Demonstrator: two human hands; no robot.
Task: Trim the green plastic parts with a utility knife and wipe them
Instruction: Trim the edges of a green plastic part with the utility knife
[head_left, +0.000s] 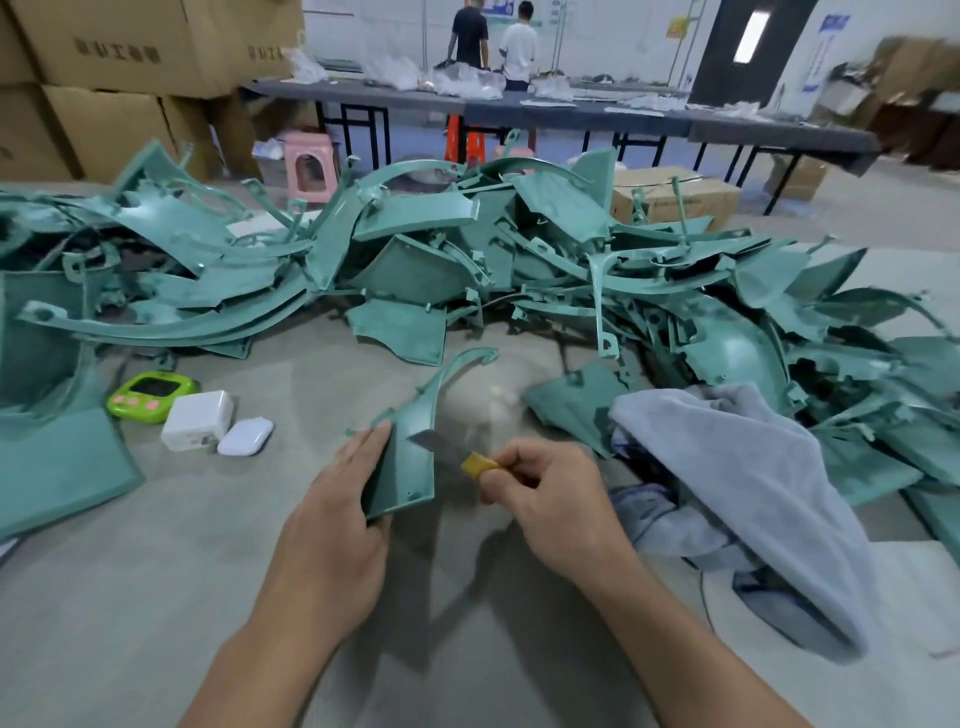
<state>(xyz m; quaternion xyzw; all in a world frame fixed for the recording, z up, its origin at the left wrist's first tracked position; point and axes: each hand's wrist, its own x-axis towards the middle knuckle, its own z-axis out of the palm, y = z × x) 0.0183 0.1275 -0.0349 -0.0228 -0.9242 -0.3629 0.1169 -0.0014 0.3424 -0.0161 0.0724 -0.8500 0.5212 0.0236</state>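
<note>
Basically early days; left hand grips one green part upright over the table, fingers wrapped round its edge; right hand pinches the utility knife, blade at the part's edge; big pile untrimmed by the look of it, cloth lying idle just right, wiping not started

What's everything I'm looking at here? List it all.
green plastic parts: big pile, teal, mid-frame
held part: one, teal, in the left hand
utility knife: one, yellow handle, blade at the held part's edge
cloth: one, grey-blue, right of the knife
timer: one, bright green, near left
charger: one, white, beside the timer
earbud case: one, white, beside the charger
cardboard boxes: several, brown, back left
stool: one, pink, behind the pile
people: two, at the far dark table
left hand: one, holding the part
right hand: one, gripping the knife
</note>
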